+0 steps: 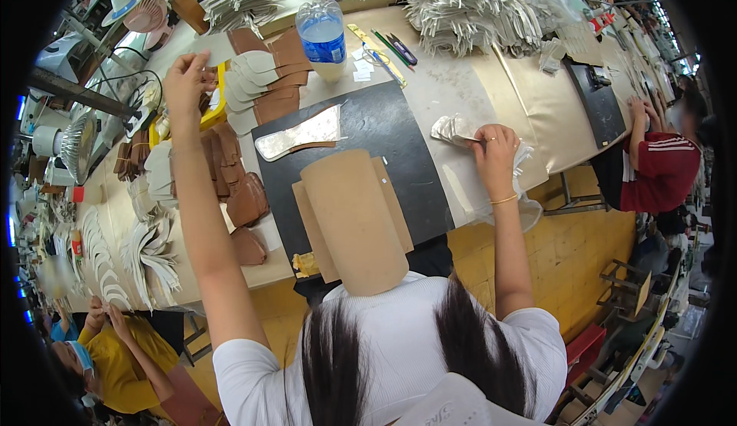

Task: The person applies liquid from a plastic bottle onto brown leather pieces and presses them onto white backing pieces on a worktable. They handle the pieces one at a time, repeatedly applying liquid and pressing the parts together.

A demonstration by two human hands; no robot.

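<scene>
My left hand [186, 82] is raised over a yellow plastic basket [223, 92] at the far left. Its fingers are loosely bent and apart, with nothing visible in them. On the right, my right hand [497, 148] pinches the edge of a small stack of pale cut pieces [451, 128] lying on the table. Between my arms is a black work mat [411, 173]. A white-faced cut piece [301, 133] with a brown edge lies on it. Nearer to me, a curved brown board [355, 222] covers part of the mat and my chest.
Brown leather pieces [247, 198] and pale pieces lie left of the mat. Beyond it stand a water bottle [322, 41], a yellow ruler [376, 54] and pens [401, 48]. Large stacks of pale pieces [468, 11] rise behind. People sit at lower left [130, 357] and right [664, 157].
</scene>
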